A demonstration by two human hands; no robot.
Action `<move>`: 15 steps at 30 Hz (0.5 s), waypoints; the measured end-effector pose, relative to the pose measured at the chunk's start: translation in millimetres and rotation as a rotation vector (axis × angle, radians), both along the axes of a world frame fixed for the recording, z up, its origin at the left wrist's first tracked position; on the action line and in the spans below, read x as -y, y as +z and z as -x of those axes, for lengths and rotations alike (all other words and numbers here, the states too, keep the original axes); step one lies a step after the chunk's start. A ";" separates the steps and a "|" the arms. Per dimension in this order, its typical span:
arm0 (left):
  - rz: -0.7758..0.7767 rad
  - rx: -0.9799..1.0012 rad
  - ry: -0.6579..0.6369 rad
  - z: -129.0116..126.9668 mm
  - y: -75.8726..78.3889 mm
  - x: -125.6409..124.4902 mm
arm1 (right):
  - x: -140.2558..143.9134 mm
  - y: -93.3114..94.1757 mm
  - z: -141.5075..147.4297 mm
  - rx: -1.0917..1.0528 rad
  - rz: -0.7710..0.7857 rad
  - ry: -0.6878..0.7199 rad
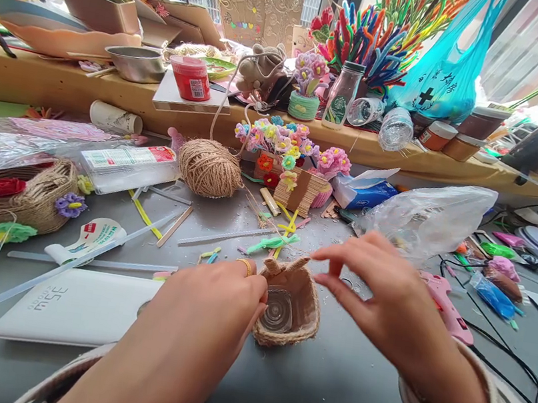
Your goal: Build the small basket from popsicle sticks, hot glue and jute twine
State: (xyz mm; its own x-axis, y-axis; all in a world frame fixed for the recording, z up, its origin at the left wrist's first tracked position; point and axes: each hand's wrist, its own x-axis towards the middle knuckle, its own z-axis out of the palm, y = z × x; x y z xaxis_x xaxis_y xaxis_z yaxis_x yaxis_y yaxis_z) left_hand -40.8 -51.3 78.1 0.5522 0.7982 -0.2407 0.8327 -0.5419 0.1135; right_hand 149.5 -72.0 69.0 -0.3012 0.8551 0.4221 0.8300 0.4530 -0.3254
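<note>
Twine-wrapped cup [289, 307] sits on grey table [301, 395], centre front. Left hand [212, 307] grips its near rim, fingers curled. Right hand [376, 298] hovers just above, fingers loosely spread, pinching nothing visible. Pink glue gun [445, 307] lies beside.

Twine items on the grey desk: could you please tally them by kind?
Twine ball: 1
Small twine cup, held at its rim by the left hand: 1
Large twine basket: 1
Total: 3
</note>
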 end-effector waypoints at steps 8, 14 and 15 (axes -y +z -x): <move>-0.032 -0.048 -0.009 -2.6 2.7 -1.6 | 0.6 -22.2 25.8 -0.015 0.135 0.154; -0.057 -0.023 -0.019 -0.8 -1.2 -1.0 | -1.0 -30.3 31.9 -0.069 0.128 0.156; -0.067 -0.018 -0.025 -0.3 -2.2 -0.6 | -0.8 -30.8 32.6 -0.077 0.123 0.155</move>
State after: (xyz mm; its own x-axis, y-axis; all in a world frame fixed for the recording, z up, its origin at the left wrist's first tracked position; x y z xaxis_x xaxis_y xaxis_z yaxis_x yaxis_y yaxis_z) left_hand -40.5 -50.8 75.9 0.5687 0.7985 -0.1973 0.8201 -0.5688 0.0619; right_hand 116.9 -71.2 38.2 -0.4043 0.8473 0.3444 0.7237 0.5266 -0.4461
